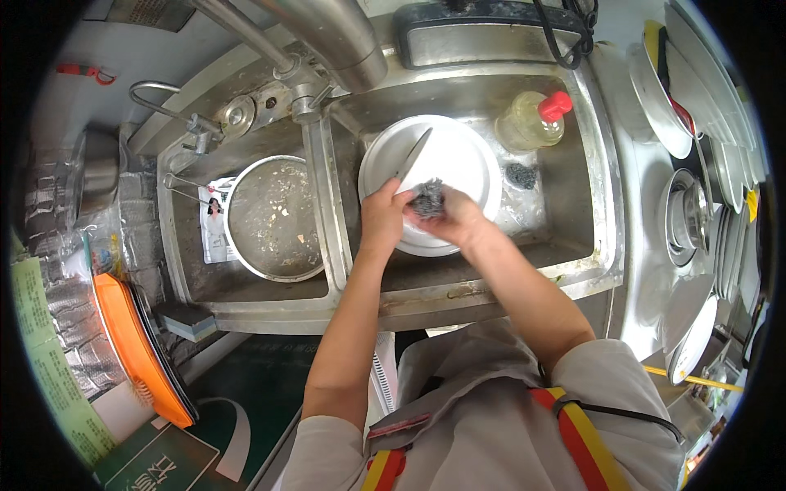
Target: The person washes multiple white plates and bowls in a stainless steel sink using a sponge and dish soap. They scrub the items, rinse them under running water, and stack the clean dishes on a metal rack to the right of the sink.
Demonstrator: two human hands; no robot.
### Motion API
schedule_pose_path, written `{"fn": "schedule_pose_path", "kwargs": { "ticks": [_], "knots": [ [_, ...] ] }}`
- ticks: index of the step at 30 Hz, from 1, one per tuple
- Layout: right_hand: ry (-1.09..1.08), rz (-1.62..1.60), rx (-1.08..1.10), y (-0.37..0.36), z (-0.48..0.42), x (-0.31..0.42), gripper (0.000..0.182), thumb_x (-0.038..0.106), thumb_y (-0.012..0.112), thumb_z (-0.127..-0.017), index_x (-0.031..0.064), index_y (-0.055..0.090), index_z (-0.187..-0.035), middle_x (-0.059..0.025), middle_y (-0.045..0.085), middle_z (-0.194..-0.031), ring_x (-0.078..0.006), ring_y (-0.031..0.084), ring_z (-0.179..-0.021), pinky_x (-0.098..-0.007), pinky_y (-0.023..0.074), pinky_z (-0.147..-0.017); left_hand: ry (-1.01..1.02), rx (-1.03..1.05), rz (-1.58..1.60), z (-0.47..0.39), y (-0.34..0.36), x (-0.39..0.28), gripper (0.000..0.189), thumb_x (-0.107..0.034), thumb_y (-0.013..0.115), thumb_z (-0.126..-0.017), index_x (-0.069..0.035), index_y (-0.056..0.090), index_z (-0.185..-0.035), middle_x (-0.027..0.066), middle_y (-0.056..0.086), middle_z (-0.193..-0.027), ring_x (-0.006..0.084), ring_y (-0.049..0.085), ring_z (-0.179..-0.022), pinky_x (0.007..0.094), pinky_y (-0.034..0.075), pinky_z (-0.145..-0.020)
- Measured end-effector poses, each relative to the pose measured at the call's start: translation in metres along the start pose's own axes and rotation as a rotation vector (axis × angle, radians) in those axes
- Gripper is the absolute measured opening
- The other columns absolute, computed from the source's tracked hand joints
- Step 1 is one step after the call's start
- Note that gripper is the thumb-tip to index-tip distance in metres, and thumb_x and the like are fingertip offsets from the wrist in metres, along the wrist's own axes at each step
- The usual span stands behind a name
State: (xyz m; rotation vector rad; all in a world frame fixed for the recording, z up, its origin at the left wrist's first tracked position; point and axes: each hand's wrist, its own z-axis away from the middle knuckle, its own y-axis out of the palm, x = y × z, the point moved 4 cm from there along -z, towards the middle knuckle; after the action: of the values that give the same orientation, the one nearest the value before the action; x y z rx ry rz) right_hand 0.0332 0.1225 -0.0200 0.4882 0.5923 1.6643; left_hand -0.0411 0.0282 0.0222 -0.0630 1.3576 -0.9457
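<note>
Over the right basin, my left hand point(384, 215) grips the handle end of a knife point(415, 150), its blade pointing up and away over a stack of white plates point(374, 153). My right hand point(457, 218) holds a grey steel wool scourer point(428, 197) close beside the left fingers. Whether the scourer touches the knife cannot be told. A second, dark scourer point(521, 176) lies on the basin floor to the right of the plates. Behind it stands a clear bottle of yellowish liquid point(521, 126) with a red top point(555, 107).
The left basin holds a round metal strainer or tray point(276, 218) with food scraps, and a printed packet point(215, 236). A metal faucet point(304, 92) rises between the basins. Bowls point(680, 212) and plates point(727, 251) crowd the right counter; an orange tray point(144, 350) leans at left.
</note>
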Motion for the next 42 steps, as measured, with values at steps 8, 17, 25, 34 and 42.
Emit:
{"fn": "schedule_pose_path", "kwargs": {
  "ticks": [8, 17, 25, 34, 42],
  "knots": [
    [-0.704, 1.567, -0.509, -0.056, -0.065, 0.083, 0.036, 0.026, 0.064, -0.077, 0.0005, 0.054, -0.101, -0.0189, 0.054, -0.105, -0.0268, 0.058, -0.089, -0.0397, 0.0510, -0.066, -0.414, -0.154, 1.085, 0.012, 0.007, 0.043, 0.021, -0.011, 0.051, -0.089, -0.001, 0.051, -0.108, 0.0061, 0.056, -0.102, 0.0142, 0.055, -0.090, 0.0289, 0.043, -0.078],
    [-0.779, 0.986, -0.196, -0.026, -0.034, 0.092, 0.031, 0.010, 0.065, -0.077, -0.0058, 0.058, -0.103, -0.0152, 0.062, -0.082, -0.0187, 0.061, -0.072, -0.0273, 0.0488, -0.066, -0.440, -0.234, 1.106, 0.015, 0.013, 0.042, 0.016, -0.011, 0.050, -0.089, -0.004, 0.052, -0.104, 0.0056, 0.057, -0.101, 0.0146, 0.055, -0.090, 0.0297, 0.044, -0.075],
    [-0.839, 1.464, 0.102, 0.012, 0.020, 0.057, 0.021, 0.005, 0.064, -0.075, 0.0024, 0.065, -0.096, -0.0184, 0.060, -0.093, -0.0317, 0.059, -0.084, -0.0331, 0.0464, -0.077, -0.454, -0.274, 1.111, 0.008, 0.019, 0.056, 0.012, -0.010, 0.052, -0.088, -0.003, 0.055, -0.097, 0.0044, 0.059, -0.092, 0.0137, 0.056, -0.080, 0.0285, 0.044, -0.067],
    [-1.242, 1.949, -0.171, -0.002, 0.001, 0.116, 0.034, 0.021, 0.056, -0.080, 0.0021, 0.059, -0.108, -0.0192, 0.060, -0.103, -0.0314, 0.060, -0.089, -0.0395, 0.0512, -0.074, 0.069, 0.068, 0.002, 0.013, 0.017, 0.001, 0.011, -0.006, 0.055, -0.082, -0.002, 0.055, -0.092, 0.0123, 0.062, -0.080, 0.0257, 0.057, -0.072, 0.0308, 0.043, -0.072],
    [-0.576, 1.571, -0.305, -0.024, -0.031, 0.093, 0.045, 0.011, 0.051, -0.081, -0.0061, 0.041, -0.121, -0.0276, 0.056, -0.101, -0.0339, 0.064, -0.067, -0.0343, 0.0526, -0.045, 0.324, 0.482, -0.658, 0.007, 0.058, 0.041, 0.032, -0.016, 0.055, -0.082, -0.010, 0.051, -0.113, 0.0156, 0.053, -0.115, 0.0322, 0.044, -0.112, 0.0456, 0.024, -0.102]
  ]
}}
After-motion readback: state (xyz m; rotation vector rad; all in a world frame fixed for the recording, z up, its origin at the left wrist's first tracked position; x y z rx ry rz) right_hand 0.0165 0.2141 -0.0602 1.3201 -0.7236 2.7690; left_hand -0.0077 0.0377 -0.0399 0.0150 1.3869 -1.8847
